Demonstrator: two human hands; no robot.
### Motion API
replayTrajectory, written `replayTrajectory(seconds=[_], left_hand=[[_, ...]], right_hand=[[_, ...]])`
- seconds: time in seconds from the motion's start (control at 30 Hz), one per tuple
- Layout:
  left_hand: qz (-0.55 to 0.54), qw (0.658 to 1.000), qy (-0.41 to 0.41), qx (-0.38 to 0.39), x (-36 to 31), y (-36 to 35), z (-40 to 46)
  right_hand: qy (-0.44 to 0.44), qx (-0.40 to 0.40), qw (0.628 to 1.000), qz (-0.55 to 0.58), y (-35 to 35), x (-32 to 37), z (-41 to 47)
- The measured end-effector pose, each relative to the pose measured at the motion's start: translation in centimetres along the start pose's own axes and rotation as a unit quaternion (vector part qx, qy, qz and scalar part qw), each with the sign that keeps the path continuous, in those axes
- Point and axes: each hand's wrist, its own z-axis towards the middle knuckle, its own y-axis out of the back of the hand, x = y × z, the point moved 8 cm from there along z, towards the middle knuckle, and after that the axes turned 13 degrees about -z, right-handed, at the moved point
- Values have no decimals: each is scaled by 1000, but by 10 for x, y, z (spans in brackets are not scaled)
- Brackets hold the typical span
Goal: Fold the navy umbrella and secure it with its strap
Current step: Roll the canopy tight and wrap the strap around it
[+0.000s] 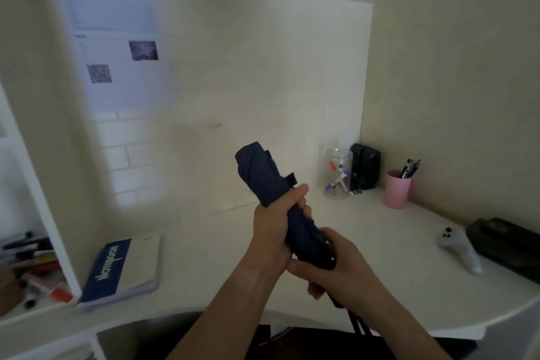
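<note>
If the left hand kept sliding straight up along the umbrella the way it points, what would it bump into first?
Probably the small black strap tab sticking out just above the left hand, which grips the navy umbrella mid-length. Beyond that only the bundled canopy end, then the pale wall; depth there is unclear.

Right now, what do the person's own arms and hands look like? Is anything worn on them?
Both forearms come up from the bottom edge of the head view and are bare: no sleeve shows. The left hand and the right hand wear no gloves, and no watch, ring or bracelet shows on either. The picture is dim and somewhat blurred, so small details such as nails or marks cannot be made out.
</note>
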Motion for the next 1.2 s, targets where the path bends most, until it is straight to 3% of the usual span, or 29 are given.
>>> replayTrajectory(seconds=[0.07, 0.13, 0.23, 0.3, 0.43, 0.53, 0.6, 0.67, 0.8, 0.87, 0.9, 0.93, 1.03, 1.1, 1.13, 1.2], left_hand=[[-12, 999, -22, -31, -4, 1, -2], [-8, 1000, -21, -12, -11, -5, -9], [-7, 999, -48, 11, -37, -11, -14], [-58, 996, -62, 20, -51, -11, -15], [-112, 990, -41, 80, -55, -14, -19], [-131, 983, 19, 129, -27, -14, -30], [-112, 986, 53, 115, -1, -6, -36], [-87, 992, 57, 70, 15, 4, -37], [-14, 1000, -1, -9, 23, 14, -40], [0, 999, -36, -28, 26, 17, -45], [4, 999, -39, -21, 29, 16, -49], [8, 1000, -30, 5, 34, 13, -54], [-21, 990, 48, 128, 59, 3, -70], [-34, 985, 63, 155, 68, 1, -78], [-24, 988, 53, 144, 68, 1, -80], [-14, 997, 33, 69, 68, 6, -82]], right_hand=[[64, -126, 980, -139, 13, 8, -7], [104, -149, 970, -161, 13, 12, -14], [90, -24, 995, 18, 8, 12, -18], [53, 91, 988, 111, -4, 10, -21], [-30, 251, 929, 270, -30, 3, -24], [-58, 293, 890, 345, -36, 5, -27], [-75, 263, 902, 334, -34, 6, -28], [-83, 199, 946, 243, -28, 5, -29], [-73, 47, 991, 98, -12, -10, -42], [-39, -58, 998, -2, 6, -19, -52], [-19, -85, 996, 6, 12, -21, -57], [-19, -75, 995, 65, 14, -23, -63], [-109, 72, 952, 277, 0, -29, -82], [-145, 115, 935, 301, -5, -33, -92], [-141, 91, 947, 273, -2, -34, -93], [-96, -30, 983, 153, 19, -33, -98]])
